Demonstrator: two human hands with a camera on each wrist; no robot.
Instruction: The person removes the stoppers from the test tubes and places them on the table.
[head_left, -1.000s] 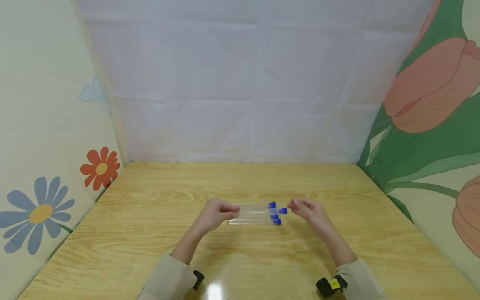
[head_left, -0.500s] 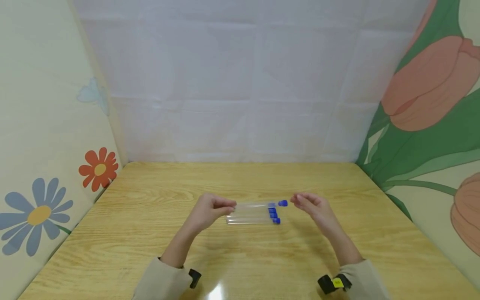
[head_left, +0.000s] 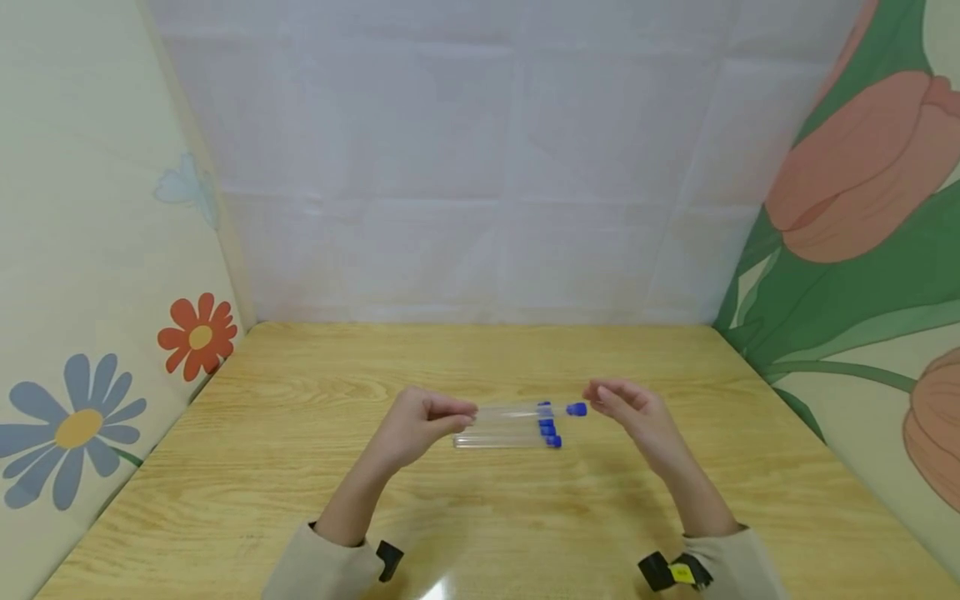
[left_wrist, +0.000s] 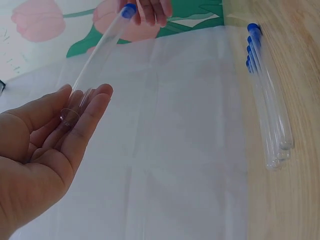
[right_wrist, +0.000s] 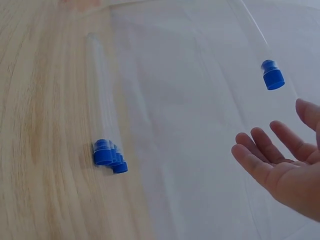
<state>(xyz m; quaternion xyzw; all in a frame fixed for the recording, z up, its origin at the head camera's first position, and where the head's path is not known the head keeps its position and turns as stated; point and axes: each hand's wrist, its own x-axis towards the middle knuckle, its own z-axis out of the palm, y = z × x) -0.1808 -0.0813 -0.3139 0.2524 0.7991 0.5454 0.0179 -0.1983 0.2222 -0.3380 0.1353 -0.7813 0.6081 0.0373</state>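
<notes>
Test tube (left_wrist: 104, 50), clear and slim, is held up off the bench (head_left: 637, 358), its rounded closed end between the thumb and fingers of the left hand (head_left: 420, 427), which pinch it. Its long axis runs from left to right across the person's front, looking near level from the head camera, though the exact tilt cannot be judged; the blue cap (head_left: 577, 409) points right, toward the right hand (head_left: 633, 417). That hand's fingers are loosely bent and grip nothing; the right wrist view shows a gap between them and the cap. Below the held tube, four more capped tubes (left_wrist: 272, 100) lie side by side on the bench, roughly parallel to one another and to it, their blue caps (right_wrist: 103, 152) likewise to the right and slightly staggered. The bench top is pale yellow wood grain, with a bright patch of glare (head_left: 435, 590) at the near edge. A creased white cloth (head_left: 480, 167) hangs behind it. On the left stands a cream panel (head_left: 82, 208) printed with a blue flower, a red flower and a pale butterfly; on the right, a panel (head_left: 885, 317) with large pink tulips and green leaves. Both forearms end in beige sleeves (head_left: 326, 567), with black devices (head_left: 656, 571) at the wrists.
</notes>
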